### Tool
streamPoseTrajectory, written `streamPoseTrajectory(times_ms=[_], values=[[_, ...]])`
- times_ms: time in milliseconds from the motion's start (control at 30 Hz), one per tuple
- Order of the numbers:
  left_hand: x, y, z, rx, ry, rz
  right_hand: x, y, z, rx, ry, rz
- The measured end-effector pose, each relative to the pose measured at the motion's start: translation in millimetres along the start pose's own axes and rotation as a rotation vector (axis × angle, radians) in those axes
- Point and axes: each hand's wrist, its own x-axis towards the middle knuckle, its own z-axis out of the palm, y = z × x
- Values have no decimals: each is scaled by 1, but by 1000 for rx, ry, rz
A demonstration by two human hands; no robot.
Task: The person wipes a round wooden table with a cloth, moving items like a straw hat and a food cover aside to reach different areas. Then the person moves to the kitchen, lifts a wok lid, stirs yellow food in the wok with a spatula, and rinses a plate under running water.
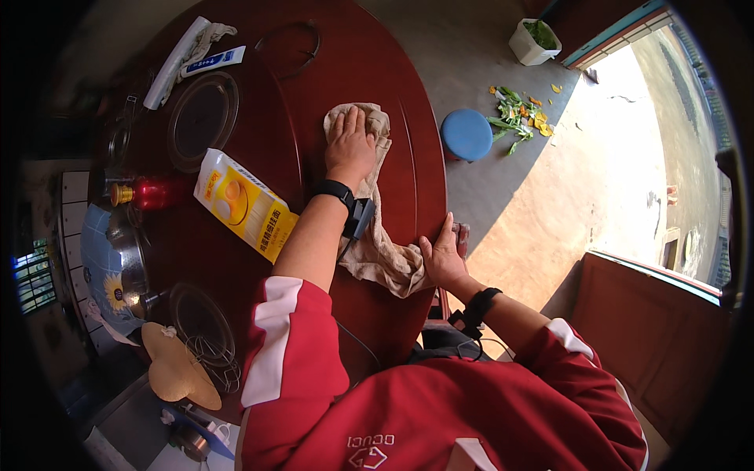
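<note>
My left hand point(351, 147) lies flat, fingers stretched out, on one end of a beige cloth point(386, 259) on a dark red wooden table point(377, 70). Strung out towards me, the cloth runs under my left wrist to a bunched end near the table's edge. There my right hand point(445, 259) rests on the edge, thumb apart, beside that end; whether it touches the cloth I cannot tell. Each wrist wears a black band with a small device. A yellow and clear packet of dried noodles point(250, 206) lies left of my left forearm, which covers its near end.
Round dark discs point(203, 118), a red bottle with a gold cap point(150, 193), a tube point(215, 60) and a plastic roll point(177, 62) are left. Right of the table, a blue stool point(466, 135), vegetable scraps point(521, 118) and a white bucket of greens point(533, 47) stand on the floor.
</note>
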Motion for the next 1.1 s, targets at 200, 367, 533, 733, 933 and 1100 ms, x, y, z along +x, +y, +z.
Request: streamPoseTrajectory(times_ms=[200,367,533,733,933,1100], values=[[32,-10,4,62,77,15,4,4,1,-18,-39,57],[-14,7,10,-20,30,164,6,14,11,-123,104,-58],[-95,24,16,-44,-48,254,5,18,14,-166,98,-43],[-186,28,7,-71,-117,350,0,10,9,-169,106,-31],[-139,29,-4,-255,121,303,0,8,8,-155,70,4],[-96,37,5,-150,150,234,1,8,10,-163,132,-32]])
